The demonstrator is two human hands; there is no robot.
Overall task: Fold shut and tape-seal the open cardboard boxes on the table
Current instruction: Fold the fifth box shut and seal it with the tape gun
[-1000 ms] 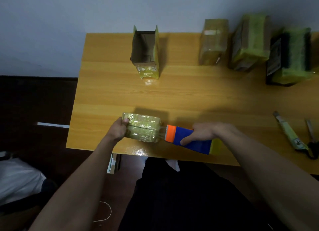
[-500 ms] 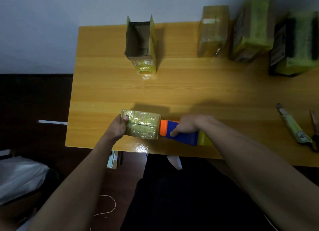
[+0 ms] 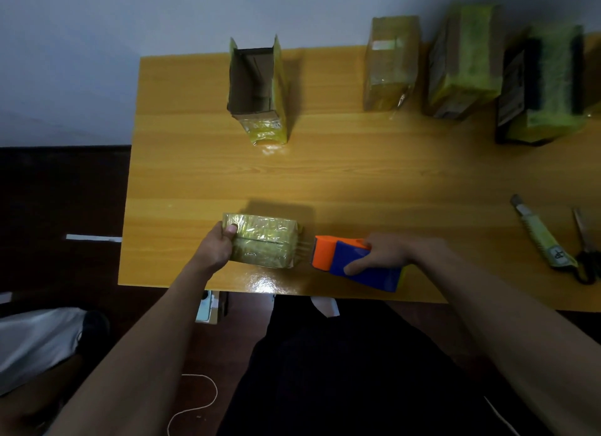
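Observation:
A small closed cardboard box, shiny with tape, lies near the table's front edge. My left hand grips its left end, thumb on top. My right hand holds a blue and orange tape dispenser just right of the box, its orange head a short gap from the box's right end, with a strip of tape stretched between them. An open cardboard box stands at the back left with its flaps up.
Three taped boxes line the back right of the wooden table. A utility knife and scissors lie at the right. The front edge runs just below my hands.
My right hand has pulled the tape dispenser to the right, away from the box end it was touching half a second ago. My left hand keeps its grip on the box.

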